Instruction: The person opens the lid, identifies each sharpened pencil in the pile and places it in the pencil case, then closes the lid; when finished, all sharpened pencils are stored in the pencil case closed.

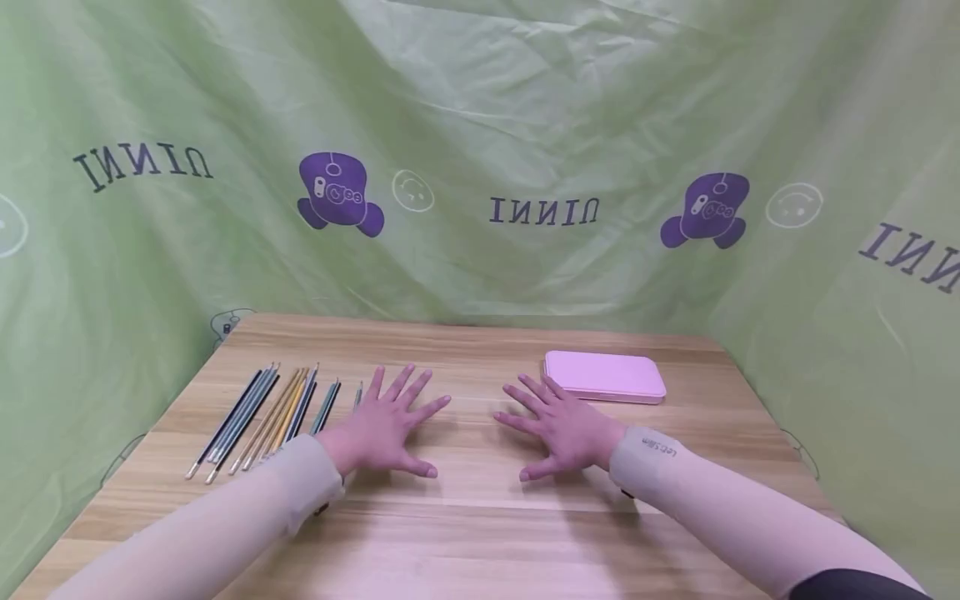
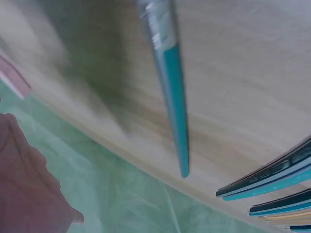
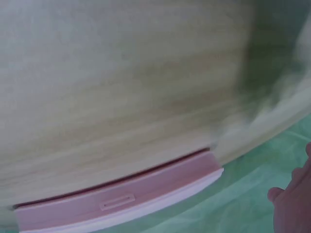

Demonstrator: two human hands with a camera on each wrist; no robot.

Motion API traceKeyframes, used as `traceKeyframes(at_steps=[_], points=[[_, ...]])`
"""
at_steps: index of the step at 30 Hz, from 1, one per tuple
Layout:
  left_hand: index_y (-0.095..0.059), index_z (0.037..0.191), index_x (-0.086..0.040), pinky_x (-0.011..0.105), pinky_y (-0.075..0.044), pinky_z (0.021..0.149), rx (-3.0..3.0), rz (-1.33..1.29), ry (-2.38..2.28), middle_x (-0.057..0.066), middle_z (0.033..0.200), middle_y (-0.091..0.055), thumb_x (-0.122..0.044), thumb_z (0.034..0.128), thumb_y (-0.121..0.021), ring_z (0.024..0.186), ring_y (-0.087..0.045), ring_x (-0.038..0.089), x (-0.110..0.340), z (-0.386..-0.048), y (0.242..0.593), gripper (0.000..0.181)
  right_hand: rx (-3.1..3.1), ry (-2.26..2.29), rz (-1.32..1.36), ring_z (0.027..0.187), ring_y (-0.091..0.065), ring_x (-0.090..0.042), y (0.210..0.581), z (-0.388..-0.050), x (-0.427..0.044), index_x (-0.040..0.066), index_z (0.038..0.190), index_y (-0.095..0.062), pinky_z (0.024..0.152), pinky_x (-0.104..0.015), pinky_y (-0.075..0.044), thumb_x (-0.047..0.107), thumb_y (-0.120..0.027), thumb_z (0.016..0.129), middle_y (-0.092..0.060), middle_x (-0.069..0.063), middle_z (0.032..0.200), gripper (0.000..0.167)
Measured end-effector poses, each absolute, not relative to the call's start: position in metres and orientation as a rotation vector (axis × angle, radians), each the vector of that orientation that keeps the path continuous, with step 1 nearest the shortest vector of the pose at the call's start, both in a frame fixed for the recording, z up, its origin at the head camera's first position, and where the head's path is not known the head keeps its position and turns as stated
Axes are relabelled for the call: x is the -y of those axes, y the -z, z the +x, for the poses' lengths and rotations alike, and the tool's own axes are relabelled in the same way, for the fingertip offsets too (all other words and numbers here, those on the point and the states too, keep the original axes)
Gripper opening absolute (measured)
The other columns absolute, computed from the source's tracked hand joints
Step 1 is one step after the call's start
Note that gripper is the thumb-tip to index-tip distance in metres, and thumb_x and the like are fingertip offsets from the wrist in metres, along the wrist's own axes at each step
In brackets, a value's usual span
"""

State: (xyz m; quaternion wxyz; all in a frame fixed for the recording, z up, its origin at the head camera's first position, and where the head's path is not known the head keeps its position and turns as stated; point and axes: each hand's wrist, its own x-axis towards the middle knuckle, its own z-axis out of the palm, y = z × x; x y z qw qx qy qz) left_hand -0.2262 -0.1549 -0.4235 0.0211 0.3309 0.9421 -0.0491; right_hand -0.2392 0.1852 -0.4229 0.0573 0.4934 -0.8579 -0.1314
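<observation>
My left hand [image 1: 386, 425] is held over the middle of the table, palm down with its fingers spread and nothing in them. Just left of it lie several pencils [image 1: 281, 412] in loose groups, some dark, some teal, some yellowish. One teal pencil [image 2: 175, 97] lies beneath the left wrist, partly hidden by the hand in the head view. Opposite, my right hand [image 1: 570, 429] is spread the same way, holding nothing. A pink flat case [image 1: 603, 375], its lid closed, lies just beyond the right hand; its front side with a small catch [image 3: 117, 202] faces the right wrist camera.
The wooden table [image 1: 480, 533] carries the pencils on its left and the case at its back right. A green printed curtain [image 1: 465, 267] hangs behind the table and along both sides.
</observation>
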Motion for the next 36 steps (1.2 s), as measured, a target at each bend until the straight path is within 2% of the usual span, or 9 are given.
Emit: traceKeyframes(at_steps=[6, 9, 12, 16, 20, 25, 30, 36], points=[[-0.027, 0.165, -0.030, 0.073, 0.003, 0.117, -3.025, 0.954, 0.089, 0.020, 0.170, -0.011, -0.091, 0.0786, -0.050, 0.154, -0.004, 0.046, 0.155, -0.244, 0.422, 0.109, 2.652, 0.358, 1.419, 0.152, -0.022, -0.045, 0.413, -0.252, -0.186, 0.023, 0.161, -0.039, 0.121, -0.063, -0.019, 0.079, -0.049, 0.091, -0.026, -0.021, 0.166, 0.090], [-0.024, 0.166, -0.028, 0.073, 0.002, 0.117, -3.017, 0.907, 0.042, 0.021, 0.170, -0.009, -0.087, 0.0819, -0.053, 0.154, -0.003, 0.047, 0.151, -0.251, 0.416, 0.107, 2.761, 0.279, 1.357, 0.153, -0.018, -0.045, 0.410, -0.260, -0.192, 0.022, 0.162, -0.037, 0.122, -0.062, -0.017, 0.076, -0.051, 0.092, -0.023, -0.021, 0.167, 0.089], [-0.024, 0.166, -0.023, 0.075, 0.001, 0.116, -3.003, 0.881, -0.015, 0.023, 0.169, -0.009, -0.080, 0.0857, -0.057, 0.154, -0.003, 0.048, 0.143, -0.260, 0.407, 0.104, 2.861, 0.172, 1.284, 0.153, -0.016, -0.046, 0.408, -0.268, -0.201, 0.019, 0.163, -0.035, 0.122, -0.062, -0.015, 0.071, -0.054, 0.094, -0.023, -0.022, 0.167, 0.088], [-0.021, 0.166, -0.021, 0.072, 0.002, 0.117, -2.984, 0.839, -0.091, 0.023, 0.170, -0.003, -0.076, 0.0885, -0.057, 0.154, 0.000, 0.045, 0.128, -0.272, 0.396, 0.102, 2.922, 0.008, 1.166, 0.150, -0.020, -0.051, 0.406, -0.279, -0.221, 0.011, 0.160, -0.038, 0.120, -0.065, -0.019, 0.060, -0.058, 0.097, -0.028, -0.028, 0.163, 0.082], [-0.014, 0.167, -0.022, 0.071, -0.004, 0.118, -2.941, 0.842, -0.169, 0.022, 0.170, 0.002, -0.074, 0.0908, -0.056, 0.155, 0.002, 0.043, 0.110, -0.281, 0.390, 0.101, 2.974, -0.112, 0.999, 0.149, -0.020, -0.053, 0.405, -0.284, -0.244, 0.007, 0.158, -0.040, 0.120, -0.064, -0.020, 0.053, -0.059, 0.099, -0.028, -0.030, 0.162, 0.077], [-0.011, 0.168, -0.023, 0.068, -0.008, 0.120, -2.907, 0.855, -0.277, 0.021, 0.170, 0.000, -0.070, 0.0933, -0.056, 0.155, 0.000, 0.042, 0.087, -0.288, 0.388, 0.099, 3.028, -0.171, 0.847, 0.149, -0.018, -0.054, 0.404, -0.288, -0.269, 0.005, 0.159, -0.038, 0.118, -0.068, -0.021, 0.053, -0.056, 0.100, -0.026, -0.031, 0.162, 0.078], [-0.009, 0.168, -0.025, 0.061, -0.014, 0.123, -2.888, 0.825, -0.451, 0.023, 0.170, -0.008, -0.066, 0.0942, -0.059, 0.154, -0.010, 0.044, 0.066, -0.297, 0.389, 0.097, 3.103, -0.249, 0.730, 0.147, -0.018, -0.057, 0.406, -0.294, -0.291, 0.003, 0.160, -0.033, 0.116, -0.073, -0.020, 0.053, -0.054, 0.102, -0.023, -0.034, 0.162, 0.079], [-0.006, 0.168, -0.023, 0.064, -0.025, 0.118, -2.805, 0.748, -0.735, 0.025, 0.168, -0.013, -0.059, 0.0963, -0.061, 0.153, -0.015, 0.046, 0.040, -0.304, 0.400, 0.097, 3.153, -0.486, 0.550, 0.146, -0.015, -0.060, 0.411, -0.298, -0.315, -0.002, 0.160, -0.028, 0.115, -0.074, -0.017, 0.051, -0.052, 0.103, -0.018, -0.039, 0.160, 0.082]])
